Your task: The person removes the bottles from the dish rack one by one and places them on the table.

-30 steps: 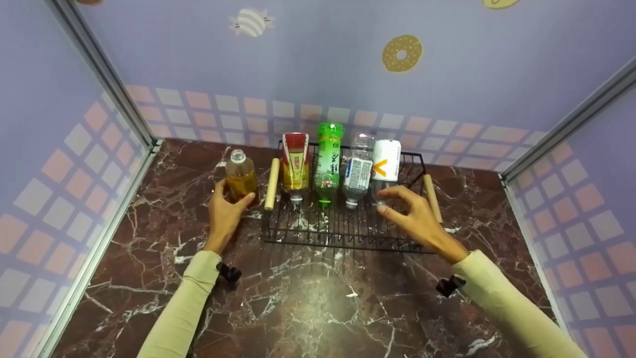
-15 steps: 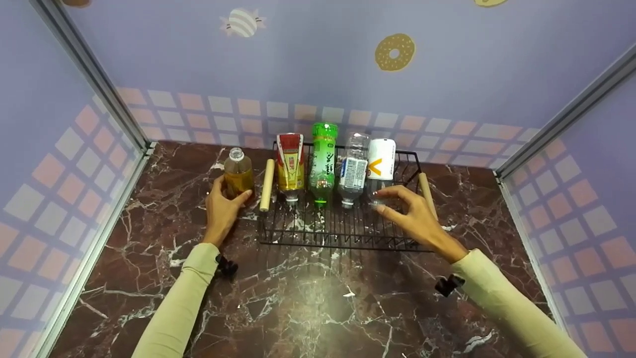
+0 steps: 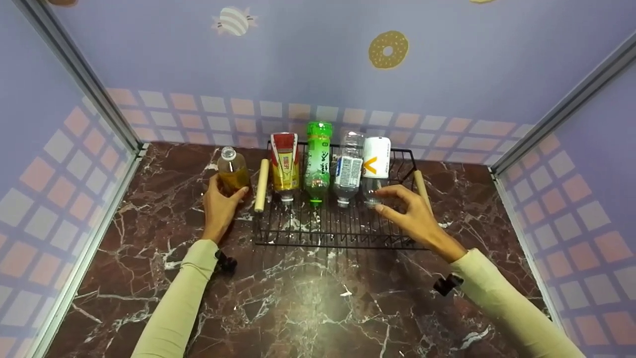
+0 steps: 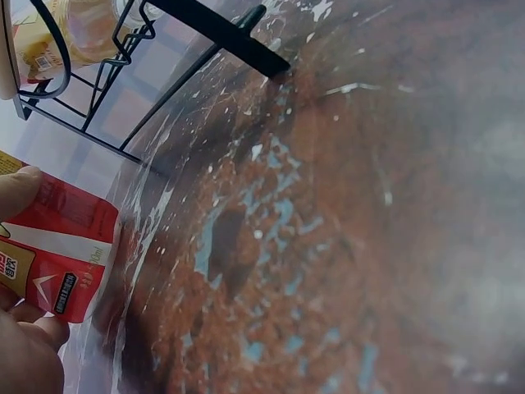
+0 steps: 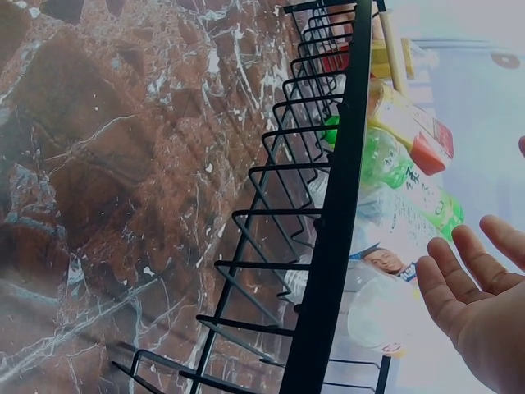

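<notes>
To the left of the wire rack [image 3: 333, 244], my left hand [image 3: 218, 209] grips a clear bottle with amber contents [image 3: 233, 181], thumb on one side and fingers on the other. The bottle stands upright; its red lower label shows in the left wrist view. Whether its base touches the table cannot be told. My right hand [image 3: 415, 216] is over the rack's right end, fingers spread, beside the neck of a white-labelled bottle [image 3: 376, 158]. In the right wrist view its fingers [image 5: 472, 254] are extended and hold nothing.
In the rack lie a red-and-yellow labelled bottle [image 3: 285, 161], a green bottle [image 3: 318, 159] and a clear bottle [image 3: 349, 171], necks toward me. Wooden handles [image 3: 262, 185] flank the rack. Patterned walls [image 3: 298, 59] enclose the dark marbled table [image 3: 298, 298].
The head view has shifted, so the rack and bottles appear farther left. My right hand has drawn slightly right of the white-labelled bottle's neck. My left hand keeps its grip.
</notes>
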Available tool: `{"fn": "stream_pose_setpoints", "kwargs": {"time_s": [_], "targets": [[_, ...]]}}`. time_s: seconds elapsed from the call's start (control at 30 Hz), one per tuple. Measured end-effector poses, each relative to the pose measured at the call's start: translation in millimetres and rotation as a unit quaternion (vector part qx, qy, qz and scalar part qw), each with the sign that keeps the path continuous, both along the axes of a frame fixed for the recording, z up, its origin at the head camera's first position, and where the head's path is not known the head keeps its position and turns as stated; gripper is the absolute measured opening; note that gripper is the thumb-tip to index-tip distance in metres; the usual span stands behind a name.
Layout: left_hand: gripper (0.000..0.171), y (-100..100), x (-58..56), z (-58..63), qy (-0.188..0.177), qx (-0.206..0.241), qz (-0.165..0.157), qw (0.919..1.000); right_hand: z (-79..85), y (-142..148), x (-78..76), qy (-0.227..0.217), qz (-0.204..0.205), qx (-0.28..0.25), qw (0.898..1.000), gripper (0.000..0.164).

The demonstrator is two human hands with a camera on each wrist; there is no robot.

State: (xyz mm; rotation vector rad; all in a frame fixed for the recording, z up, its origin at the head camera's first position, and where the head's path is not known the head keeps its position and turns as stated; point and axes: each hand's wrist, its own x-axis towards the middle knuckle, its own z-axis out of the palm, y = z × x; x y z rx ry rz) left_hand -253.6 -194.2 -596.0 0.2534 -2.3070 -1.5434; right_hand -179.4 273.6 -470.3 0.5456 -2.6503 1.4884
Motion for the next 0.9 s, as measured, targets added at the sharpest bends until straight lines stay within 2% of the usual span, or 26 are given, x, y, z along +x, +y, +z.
{"fn": "stream_pose_setpoints", "kwargs": {"time_s": [0.07, 0.13, 0.27, 0.37, 0.43, 0.67, 0.9], "targets": [[0.074, -0.4, -1.1, -0.3, 0.006, 0.0, 0.001, 1.0, 0.6, 0.1, -0.7, -0.003, -0.01, 0.003, 1.0, 0.038], [0.074, -1.1, -2.7, -2.0, 0.006, -0.001, 0.001, 1.0, 8.9, -3.0, 3.4, -0.006, -0.009, 0.004, 1.0, 0.037], [0.092, 0.4, -0.7, 0.3, -0.019, 0.016, -0.014, 0.9996, 6.0, -1.2, 2.6, -0.02, -0.005, -0.012, 1.0, 0.037], [0.106, 1.5, 6.9, 6.5, -0.037, 0.028, -0.031, 0.9985, -3.2, 3.9, -2.0, -0.03, -0.009, -0.019, 0.999, 0.039], [0.109, 0.6, 12.0, 10.0, -0.041, 0.026, -0.041, 0.998, -2.4, 4.6, -2.4, -0.03, -0.011, -0.015, 0.999, 0.04], [0.108, -1.0, 30.6, 23.5, -0.041, 0.041, -0.063, 0.9963, -4.8, 8.1, -4.4, 0.008, -0.028, 0.022, 0.999, 0.038], [0.105, -2.4, 49.1, 33.4, -0.047, 0.039, -0.073, 0.9955, -7.9, 8.2, -0.9, 0.01, -0.037, 0.043, 0.998, 0.039]]}}
